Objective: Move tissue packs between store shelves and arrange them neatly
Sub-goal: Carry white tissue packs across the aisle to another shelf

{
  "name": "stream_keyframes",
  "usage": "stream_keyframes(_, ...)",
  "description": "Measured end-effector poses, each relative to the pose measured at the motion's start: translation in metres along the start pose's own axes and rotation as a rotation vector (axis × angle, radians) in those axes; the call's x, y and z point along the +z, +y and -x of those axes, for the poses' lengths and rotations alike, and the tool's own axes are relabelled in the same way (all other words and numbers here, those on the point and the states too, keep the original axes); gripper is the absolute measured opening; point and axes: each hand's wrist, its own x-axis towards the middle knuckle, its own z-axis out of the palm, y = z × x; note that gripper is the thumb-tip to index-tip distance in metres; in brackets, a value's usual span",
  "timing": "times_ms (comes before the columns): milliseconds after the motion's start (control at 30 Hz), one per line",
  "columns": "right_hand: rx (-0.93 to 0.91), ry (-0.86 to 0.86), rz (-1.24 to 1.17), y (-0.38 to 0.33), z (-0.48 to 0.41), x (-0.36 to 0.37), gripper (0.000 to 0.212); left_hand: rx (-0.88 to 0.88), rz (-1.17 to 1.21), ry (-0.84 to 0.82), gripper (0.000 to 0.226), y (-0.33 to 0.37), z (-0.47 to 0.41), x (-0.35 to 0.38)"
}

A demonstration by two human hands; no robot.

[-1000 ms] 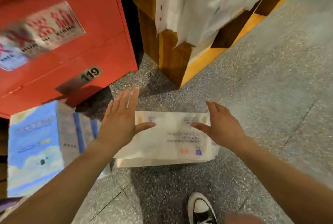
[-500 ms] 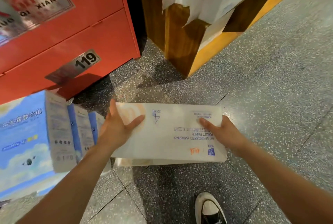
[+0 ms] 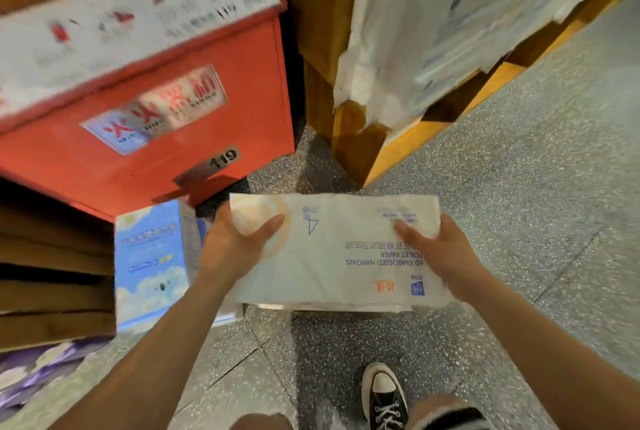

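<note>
A flat white tissue pack (image 3: 339, 249) with blue print reading "toilet paper" is held up above the speckled floor. My left hand (image 3: 239, 242) grips its left end, thumb on top. Gripping the right end is my right hand (image 3: 440, 253). A blue pack with clouds (image 3: 152, 263) stands on the floor at the left, beside my left forearm. More white packs (image 3: 467, 21) are stacked on the wooden shelf unit (image 3: 356, 149) at the upper right.
A red metal box (image 3: 166, 139) marked 119 stands at the upper left, close to the wooden unit. Wooden boards (image 3: 52, 277) lie at the left edge. A purple pack (image 3: 38, 370) lies at the lower left. My black sneaker (image 3: 384, 395) is below the pack.
Both hands closed on the white pack and lifted it off the floor, higher now than before. The view has tilted up, showing the top of the red box.
</note>
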Motion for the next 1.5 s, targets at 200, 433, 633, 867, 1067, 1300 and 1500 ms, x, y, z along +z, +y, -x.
stream_keyframes(200, -0.111, -0.102, 0.097, -0.191, 0.141, -0.038, 0.025, -0.005, 0.058, 0.085, 0.092, 0.101, 0.125, -0.188)
stream_keyframes(433, -0.294, -0.295, 0.141, -0.381, 0.285, -0.053, 0.012, -0.034, 0.119, 0.249, 0.084, 0.172, 0.249, -0.381)
stream_keyframes(633, -0.437, -0.509, 0.184, -0.480, 0.370, -0.040, 0.016, -0.131, 0.263, 0.550, 0.076, 0.202, 0.377, -0.475)
stream_keyframes(867, -0.519, -0.807, 0.277, -0.508, 0.467, 0.038, 0.035, -0.260, 0.375, 0.886, 0.056, 0.120, 0.531, -0.525)
stream_keyframes(1067, -0.588, -1.113, 0.328, -0.459, 0.616, 0.144, 0.042, -0.394, 0.397, 1.173, 0.062, 0.009, 0.697, -0.557)
stream_keyframes(1300, -0.643, -1.463, 0.424, -0.367, 0.836, 0.261, 0.057, -0.648, 0.389, 1.410, 0.057, -0.121, 0.919, -0.586)
stream_keyframes(1500, -0.700, -1.695, 0.494, -0.285, 1.015, 0.331, 0.067, -0.862, 0.383, 1.597, 0.068, -0.196, 1.086, -0.591)
